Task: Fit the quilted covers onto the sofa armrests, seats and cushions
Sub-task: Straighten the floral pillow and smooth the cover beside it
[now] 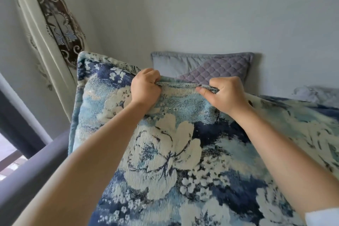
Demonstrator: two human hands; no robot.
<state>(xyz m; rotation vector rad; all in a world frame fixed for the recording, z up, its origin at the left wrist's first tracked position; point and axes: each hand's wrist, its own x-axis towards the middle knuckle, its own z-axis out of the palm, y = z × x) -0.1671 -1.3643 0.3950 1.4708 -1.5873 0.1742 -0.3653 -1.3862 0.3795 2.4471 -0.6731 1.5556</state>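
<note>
Fingers of the left hand curl tight over the top edge of the blue floral cover; the right hand pinches the same edge just beside it, thumb pressed on the front. Cover stands upright, filling the foreground. Behind its top edge a grey quilted cushion leans against the wall. Curtain hangs at left, open wall above.

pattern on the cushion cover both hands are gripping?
Blue-and-cream floral woven cushion cover; head view.
</note>
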